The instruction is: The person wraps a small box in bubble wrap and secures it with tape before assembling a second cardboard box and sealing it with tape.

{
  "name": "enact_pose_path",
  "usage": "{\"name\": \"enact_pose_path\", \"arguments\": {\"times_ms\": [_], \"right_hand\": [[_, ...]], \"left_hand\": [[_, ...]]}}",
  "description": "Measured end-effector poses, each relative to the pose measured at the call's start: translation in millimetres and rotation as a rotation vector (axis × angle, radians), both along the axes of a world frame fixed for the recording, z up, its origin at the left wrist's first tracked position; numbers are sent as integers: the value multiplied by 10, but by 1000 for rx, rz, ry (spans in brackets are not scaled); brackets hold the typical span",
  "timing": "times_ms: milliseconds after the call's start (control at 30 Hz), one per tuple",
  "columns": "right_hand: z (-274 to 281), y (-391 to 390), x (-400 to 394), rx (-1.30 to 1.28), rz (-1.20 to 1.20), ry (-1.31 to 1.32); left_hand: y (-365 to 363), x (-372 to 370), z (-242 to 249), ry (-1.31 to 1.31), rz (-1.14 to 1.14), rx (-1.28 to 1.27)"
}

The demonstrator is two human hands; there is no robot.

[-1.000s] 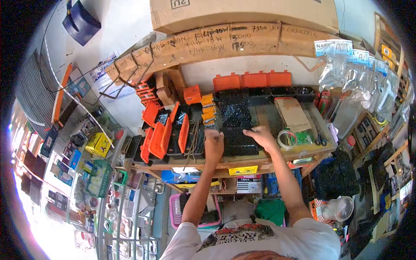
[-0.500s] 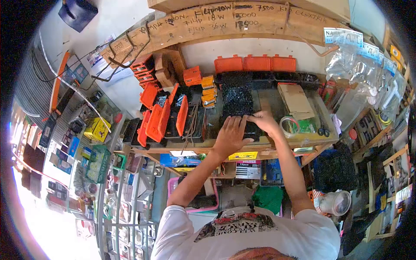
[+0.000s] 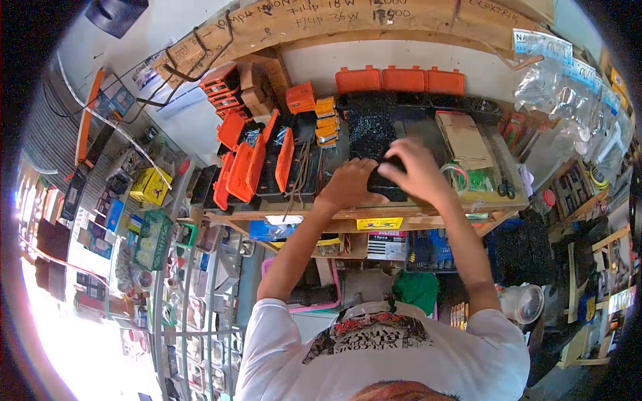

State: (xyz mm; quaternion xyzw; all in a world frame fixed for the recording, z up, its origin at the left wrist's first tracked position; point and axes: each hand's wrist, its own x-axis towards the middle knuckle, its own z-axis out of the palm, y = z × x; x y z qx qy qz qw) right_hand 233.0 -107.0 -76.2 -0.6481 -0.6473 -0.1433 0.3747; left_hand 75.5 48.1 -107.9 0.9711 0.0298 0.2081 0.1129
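Note:
A black container (image 3: 391,188) lies near the front edge of the wooden counter, in front of a long dark strip filled with small dark pieces (image 3: 372,130). My left hand (image 3: 350,182) rests at the left side of the container, its fingers bent against it; what they grip is hidden. Just above the container's right side, my right hand (image 3: 416,168) is blurred, with thumb and index finger apart and nothing visible between them. To the left are small orange-and-white boxes (image 3: 326,121) in a stack.
Opened black cases with orange lids (image 3: 244,175) stand on the counter's left. On the right lie flat cardboard (image 3: 464,139), a tape roll (image 3: 455,178) and scissors (image 3: 506,187). Orange lids (image 3: 404,79) stand at the back; plastic bags (image 3: 562,87) hang at the upper right.
My right hand has lifted and moved away from my left hand, and its fingers have spread. My left hand has stayed by the black container. The whole view has shifted slightly.

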Motion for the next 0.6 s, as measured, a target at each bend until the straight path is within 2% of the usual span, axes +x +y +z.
{"name": "enact_pose_path", "arguments": {"times_ms": [33, 67, 133, 300, 400, 433, 567, 600], "right_hand": [[0, -56, -121, -169, 108, 62], [-159, -69, -191, -239, 90, 42], [-217, -66, -220, -211, 59, -1], [-166, 51, -47, -346, 126, 143], [-246, 191, 191, -395, 149, 232], [-262, 243, 261, -401, 177, 287], [-330, 411, 478, -571, 170, 417], [-313, 443, 490, -623, 194, 453]], "left_hand": [[45, 33, -30, 21, -3, -27], [117, 68, -88, 46, -8, -55], [150, 85, -18, 117, -13, -91], [279, 174, 250, 376, -88, -154], [364, 326, 465, 711, -35, -258], [321, 263, 614, 608, -113, -328], [263, 50, 384, 198, -134, -78], [248, 32, 333, 223, -100, -74]]}}
